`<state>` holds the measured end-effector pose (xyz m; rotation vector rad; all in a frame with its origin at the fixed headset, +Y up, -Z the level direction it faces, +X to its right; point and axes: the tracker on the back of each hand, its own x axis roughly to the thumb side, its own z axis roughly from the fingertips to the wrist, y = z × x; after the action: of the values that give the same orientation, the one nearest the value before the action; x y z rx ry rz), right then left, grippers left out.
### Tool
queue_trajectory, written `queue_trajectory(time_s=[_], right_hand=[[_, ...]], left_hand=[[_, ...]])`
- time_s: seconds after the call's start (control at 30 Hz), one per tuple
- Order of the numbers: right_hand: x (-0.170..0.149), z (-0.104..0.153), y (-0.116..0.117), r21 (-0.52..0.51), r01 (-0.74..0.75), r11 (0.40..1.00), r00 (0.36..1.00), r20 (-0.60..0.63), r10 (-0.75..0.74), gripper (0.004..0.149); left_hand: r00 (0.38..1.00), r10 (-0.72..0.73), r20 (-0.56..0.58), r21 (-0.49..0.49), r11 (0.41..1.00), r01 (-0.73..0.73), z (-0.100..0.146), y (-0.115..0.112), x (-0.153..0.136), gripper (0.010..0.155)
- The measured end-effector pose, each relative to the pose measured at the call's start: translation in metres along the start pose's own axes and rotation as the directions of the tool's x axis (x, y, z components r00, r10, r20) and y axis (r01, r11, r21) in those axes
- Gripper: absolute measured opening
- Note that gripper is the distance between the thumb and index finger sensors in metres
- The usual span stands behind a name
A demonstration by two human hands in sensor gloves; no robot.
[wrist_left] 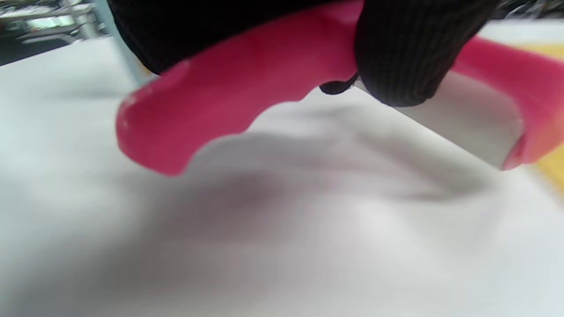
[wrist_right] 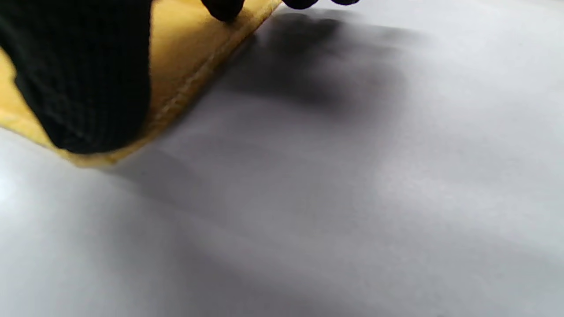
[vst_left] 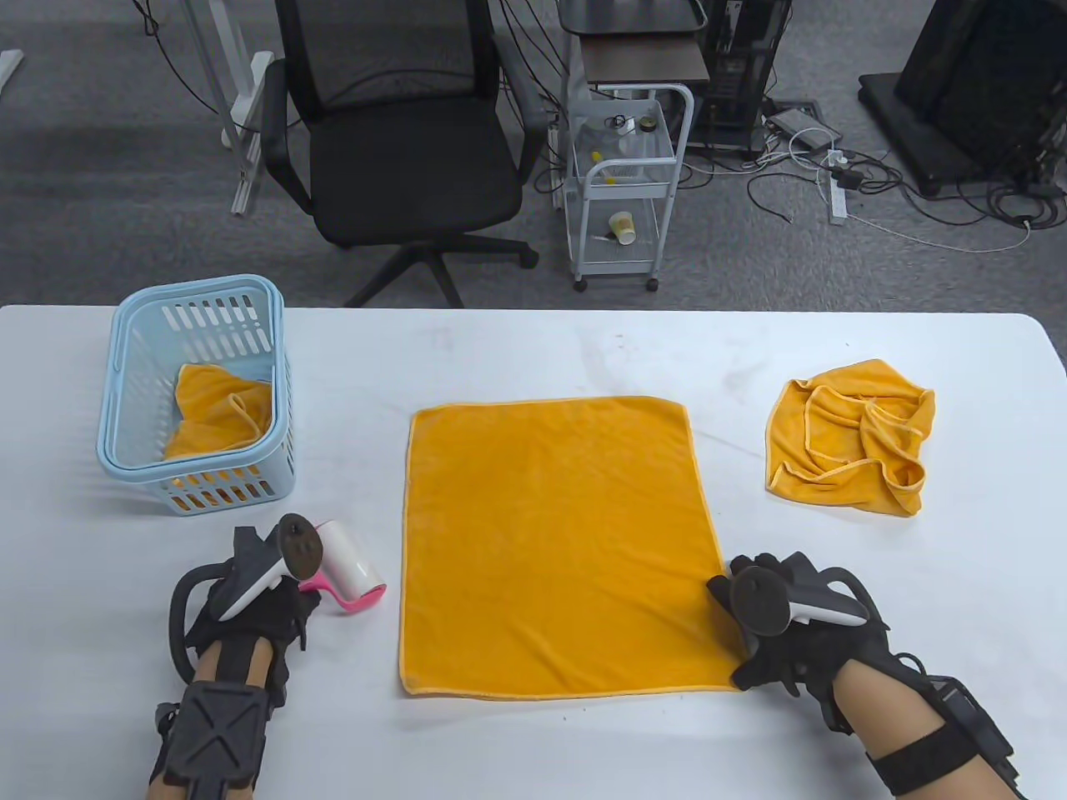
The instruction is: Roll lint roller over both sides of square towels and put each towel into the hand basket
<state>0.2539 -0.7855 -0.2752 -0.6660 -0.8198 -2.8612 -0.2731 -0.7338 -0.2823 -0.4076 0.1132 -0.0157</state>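
Orange terry cloth, the flat towel, is lying spread square in the middle of the white tabletop, and it looks ready for rolling: the step in hand appears to be the start of a pass with the lint roller over this towel's upper side.

The left hand is sitting at the near left, just beside the towel's left edge, and is gripping the roller by its pink handle; in the left wrist view a gloved finger is curling over that handle while the white roll is hanging just above the tabletop. The roller is not yet touching the cloth.

The right hand is resting at the towel's near right corner. In the right wrist view its fingertips are pressing on the hemmed edge, the fingers lying fairly straight rather than pinching, so it seems to be pinning the cloth down.

The next move probably calls for carrying the roller rightward onto the towel while the right hand is holding the corner flat so the cloth is not dragging or bunching.

At the far left the blue hand basket is holding one orange towel, seemingly finished. Another crumpled towel is waiting at the right.
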Motion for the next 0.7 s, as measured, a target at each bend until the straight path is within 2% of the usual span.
queue_trajectory(time_s=[0.03,0.1,0.2,0.23,0.27,0.33,0.43,0.57,0.7], right_hand=[[0.0,0.0,0.0,0.001,0.001,1.0,1.0,-0.001,-0.001,0.108],[0.0,0.0,0.0,0.005,0.004,1.0,1.0,-0.002,-0.004,0.108],[-0.001,0.0,0.0,0.009,0.01,1.0,1.0,-0.004,-0.009,0.107],[-0.001,0.0,0.0,0.008,0.011,1.0,1.0,-0.004,-0.011,0.107],[-0.001,0.0,0.0,0.009,0.011,1.0,1.0,-0.004,-0.011,0.107],[-0.002,0.0,0.0,0.009,0.013,1.0,1.0,-0.005,-0.013,0.107],[-0.002,0.0,0.001,0.009,0.014,1.0,1.0,-0.004,-0.013,0.107],[-0.002,0.0,0.001,0.008,0.015,1.0,1.0,-0.005,-0.015,0.107],[-0.003,0.0,0.001,0.007,0.015,1.0,1.0,-0.006,-0.015,0.107]], left_hand=[[0.999,0.003,0.049,0.016,1.0,-0.004,0.004,0.007,0.012,0.055],[0.982,0.027,0.186,0.028,0.999,-0.033,0.013,0.021,0.055,0.055],[0.935,0.004,0.354,0.039,0.999,-0.019,0.023,0.025,0.119,0.055],[0.91,-0.018,0.415,0.039,0.999,0.002,0.027,0.022,0.146,0.055],[0.899,-0.026,0.438,0.038,0.999,0.011,0.028,0.02,0.158,0.056],[0.836,-0.051,0.546,0.027,0.999,0.043,0.033,0.006,0.208,0.056],[0.782,-0.064,0.619,0.009,0.997,0.074,0.034,-0.014,0.252,0.057],[0.761,-0.078,0.644,-0.018,0.993,0.117,0.029,-0.034,0.278,0.058],[0.786,-0.145,0.601,-0.026,0.979,0.201,0.024,-0.038,0.264,0.06]])
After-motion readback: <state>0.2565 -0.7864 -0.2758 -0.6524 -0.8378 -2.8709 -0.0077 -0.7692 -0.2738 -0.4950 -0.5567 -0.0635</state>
